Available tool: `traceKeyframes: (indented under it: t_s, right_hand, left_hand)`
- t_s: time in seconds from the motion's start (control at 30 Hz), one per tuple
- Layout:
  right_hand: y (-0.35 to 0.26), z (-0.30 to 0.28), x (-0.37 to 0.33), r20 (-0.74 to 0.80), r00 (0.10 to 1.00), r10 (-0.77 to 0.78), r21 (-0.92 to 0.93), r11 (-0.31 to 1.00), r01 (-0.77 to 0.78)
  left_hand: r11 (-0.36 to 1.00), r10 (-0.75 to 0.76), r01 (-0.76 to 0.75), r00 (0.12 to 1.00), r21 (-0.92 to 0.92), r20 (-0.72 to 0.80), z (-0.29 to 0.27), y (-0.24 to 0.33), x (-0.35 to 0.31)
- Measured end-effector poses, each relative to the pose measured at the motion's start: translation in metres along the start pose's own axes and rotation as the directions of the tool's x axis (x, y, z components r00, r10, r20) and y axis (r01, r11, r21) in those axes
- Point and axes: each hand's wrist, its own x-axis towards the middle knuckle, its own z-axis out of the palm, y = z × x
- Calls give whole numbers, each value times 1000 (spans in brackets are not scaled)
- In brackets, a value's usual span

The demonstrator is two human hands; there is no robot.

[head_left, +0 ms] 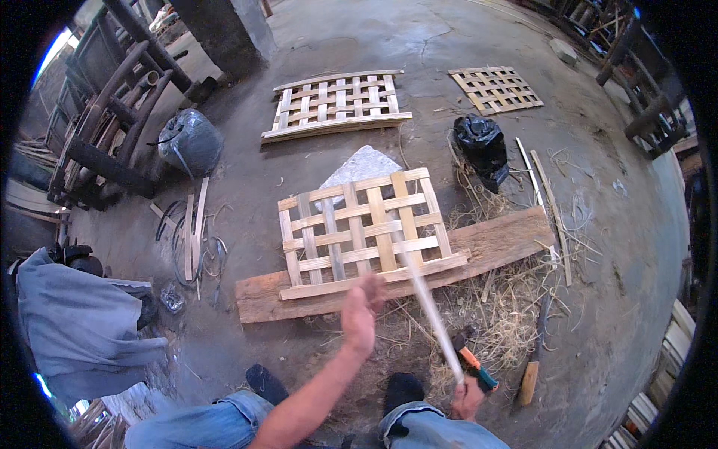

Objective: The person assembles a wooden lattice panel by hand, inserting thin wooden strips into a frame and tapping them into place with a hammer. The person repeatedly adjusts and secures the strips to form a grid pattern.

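A woven lattice panel of pale wooden strips (320, 241) rests tilted on a rough brown plank (258, 301) in front of me. My left hand (360, 314) is at the panel's lower edge, fingers stretched out and slightly blurred. Whether it touches the edge I cannot tell. Low on the right, my right hand (467, 398) is closed around the near end of a thin pale strip (431, 308). The strip, smeared by motion, reaches up across the panel's right part. Beside that hand lies a hammer with an orange and green handle (477, 368).
Two more lattice panels, one larger (340, 102) and one smaller (496, 90), lie farther off. A black plastic bag (480, 146) stands behind the plank. Shavings (508, 318) and a wooden-handled blade (529, 382) are at right. A wrapped bucket (191, 142) and grey cloth (78, 322) are at left.
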Motion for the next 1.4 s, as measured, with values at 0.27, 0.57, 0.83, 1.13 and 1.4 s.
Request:
traceKeyframes:
  t_s: [0.27, 0.57, 0.83, 1.13, 1.4]
  right_hand:
    - [-18, -11, -11, 209, 978, 1, 83, 996, -18]
    - [21, -17, -80, 200, 928, 315, 220, 908, -356]
    - [80, -49, -144, 318, 857, 404, 115, 881, -458]
    - [166, -32, -192, 460, 814, 354, -158, 935, -318]
    - [95, -33, -154, 293, 848, 441, -18, 890, -456]
  left_hand:
    - [993, -115, 116, 989, -6, 89, -8, 30, 22]
    - [908, -43, 28, 999, 418, 26, 4, -11, 1]
    - [920, -141, 93, 985, 380, 100, -4, -34, -23]
    - [886, -40, -6, 995, 464, 89, 1, -46, -34]
    - [851, -39, -1, 997, 525, 65, -3, -39, -35]
